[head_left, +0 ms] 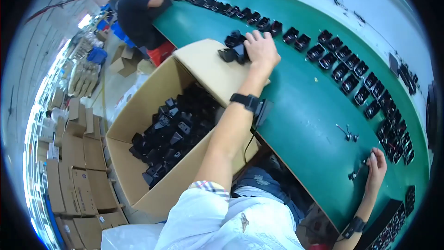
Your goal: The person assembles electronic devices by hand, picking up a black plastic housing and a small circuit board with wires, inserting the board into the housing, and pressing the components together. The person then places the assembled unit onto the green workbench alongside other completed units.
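My left hand [262,50] reaches out over the cardboard flap, its fingers curled on a small cluster of black plastic housings [235,48]. How many of them it grips is hidden. Low on the right, my right hand [378,169] is closed in a pinch above the green table. Between its fingertips is a small dark part with thin wires [357,171], too small to make out fully. A similar wired part [348,133] lies on the table just beyond that hand. Both wrists wear black straps.
A big open cardboard box [132,176], heaped with black housings [171,127], stands left of the green table [296,111]. Rows of black housings [340,71] line the table's far side. A black tray of small parts [386,227] sits lower right. Another person [138,14] works farther up the table.
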Demonstrator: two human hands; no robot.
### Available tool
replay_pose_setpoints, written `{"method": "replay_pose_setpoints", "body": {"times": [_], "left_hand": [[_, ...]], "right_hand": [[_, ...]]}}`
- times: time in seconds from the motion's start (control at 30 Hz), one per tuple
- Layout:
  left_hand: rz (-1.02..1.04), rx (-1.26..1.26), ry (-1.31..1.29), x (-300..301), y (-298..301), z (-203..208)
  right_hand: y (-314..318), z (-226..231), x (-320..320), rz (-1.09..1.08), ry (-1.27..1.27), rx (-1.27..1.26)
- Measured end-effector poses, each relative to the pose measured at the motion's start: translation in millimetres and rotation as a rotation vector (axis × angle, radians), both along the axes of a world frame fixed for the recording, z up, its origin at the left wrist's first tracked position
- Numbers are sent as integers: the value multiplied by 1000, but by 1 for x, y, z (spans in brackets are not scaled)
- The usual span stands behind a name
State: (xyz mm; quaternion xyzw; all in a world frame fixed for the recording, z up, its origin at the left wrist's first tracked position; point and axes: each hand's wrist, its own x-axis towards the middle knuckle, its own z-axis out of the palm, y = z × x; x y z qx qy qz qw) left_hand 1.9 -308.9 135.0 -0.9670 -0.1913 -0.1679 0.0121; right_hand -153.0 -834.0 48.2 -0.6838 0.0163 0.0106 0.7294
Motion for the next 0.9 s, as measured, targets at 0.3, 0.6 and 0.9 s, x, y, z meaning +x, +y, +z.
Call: {"method": "replay_pose_setpoints", "body": {"times": [0.3, 0.6, 0.9], "left_hand": [[161, -287, 547, 48, 54, 16], [-215, -285, 492, 61, 74, -23], [-550, -10, 483, -5, -18, -11]], "right_hand": [[9, -1, -1, -4, 12, 25], [9, 1, 2, -14, 11, 26], [9, 1, -5, 1, -59, -74]]}}
